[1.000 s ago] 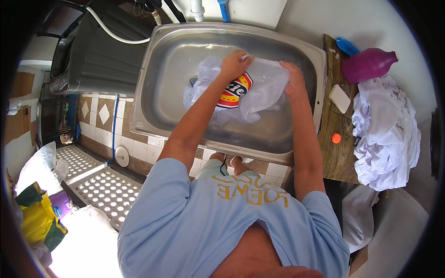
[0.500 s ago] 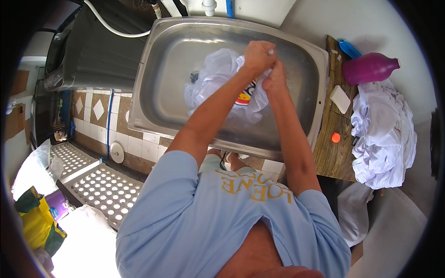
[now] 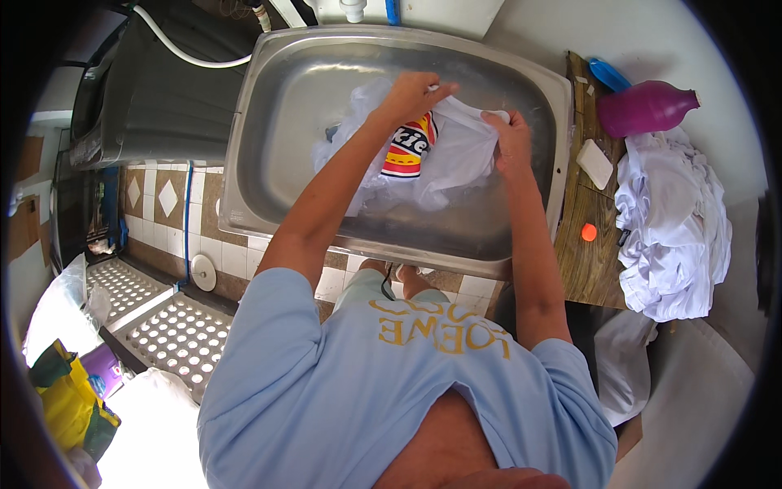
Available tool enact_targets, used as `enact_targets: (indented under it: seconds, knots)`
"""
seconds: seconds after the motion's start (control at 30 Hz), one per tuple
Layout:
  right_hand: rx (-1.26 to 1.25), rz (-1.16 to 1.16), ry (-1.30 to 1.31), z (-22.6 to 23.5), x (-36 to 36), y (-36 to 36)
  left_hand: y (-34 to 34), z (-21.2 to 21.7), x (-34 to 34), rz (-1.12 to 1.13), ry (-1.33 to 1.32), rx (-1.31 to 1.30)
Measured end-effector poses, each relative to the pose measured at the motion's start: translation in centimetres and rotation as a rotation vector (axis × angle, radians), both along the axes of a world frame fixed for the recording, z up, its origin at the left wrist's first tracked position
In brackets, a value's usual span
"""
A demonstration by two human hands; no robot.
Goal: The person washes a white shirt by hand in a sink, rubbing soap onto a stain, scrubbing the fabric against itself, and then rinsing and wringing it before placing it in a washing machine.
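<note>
A wet white garment (image 3: 466, 151) with a red, yellow and black print lies partly in a steel sink (image 3: 285, 73). My left hand (image 3: 414, 96) is closed on its upper edge, fingers pinching the cloth. My right hand (image 3: 511, 138) grips the same garment farther right, so a strip of fabric stretches between the two hands. Below and to the left, the rest of the cloth spreads in the water, and a small dark piece shows at its left side.
On the wooden board (image 3: 590, 253) right of the sink lie a white soap bar (image 3: 595, 163), an orange cap (image 3: 589, 232) and a heap of white clothes (image 3: 674, 228). A purple bottle (image 3: 648, 110) and blue brush-like thing (image 3: 608, 75) are behind. A white hose (image 3: 183, 53) runs at the far left.
My hands, earlier together over the sink, have moved apart, left hand leftward and right hand rightward. The garment is now spread between them and more of its print shows.
</note>
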State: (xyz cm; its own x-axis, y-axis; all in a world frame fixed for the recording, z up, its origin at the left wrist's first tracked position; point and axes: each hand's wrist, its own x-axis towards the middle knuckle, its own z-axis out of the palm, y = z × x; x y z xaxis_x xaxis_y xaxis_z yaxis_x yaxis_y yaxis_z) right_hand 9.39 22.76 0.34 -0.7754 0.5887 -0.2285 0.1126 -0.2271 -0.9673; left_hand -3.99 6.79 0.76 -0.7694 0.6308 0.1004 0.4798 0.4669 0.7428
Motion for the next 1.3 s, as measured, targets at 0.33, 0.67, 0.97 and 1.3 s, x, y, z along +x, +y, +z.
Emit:
enact_targets:
  seconds: [0.33, 0.67, 0.97, 1.3]
  knots:
    - [-0.748, -0.033, -0.017, -2.8, -3.8, 1.0, 1.4, -2.0, 1.9, 0.004, -0.17, 0.506]
    - [-0.741, 0.387, 0.69, -6.4, -3.8, -1.1, 6.6, 1.9, 7.4, 0.042, 0.406, 0.36]
    - [-0.94, 0.089, 0.434, -5.3, -4.7, -2.5, 6.9, -1.3, 5.8, -0.044, 0.138, 0.105]
    - [0.107, 0.46, -0.393, 0.8, 0.3, 3.1, -1.4, 0.1, -3.7, -0.214, -0.11, -0.033]
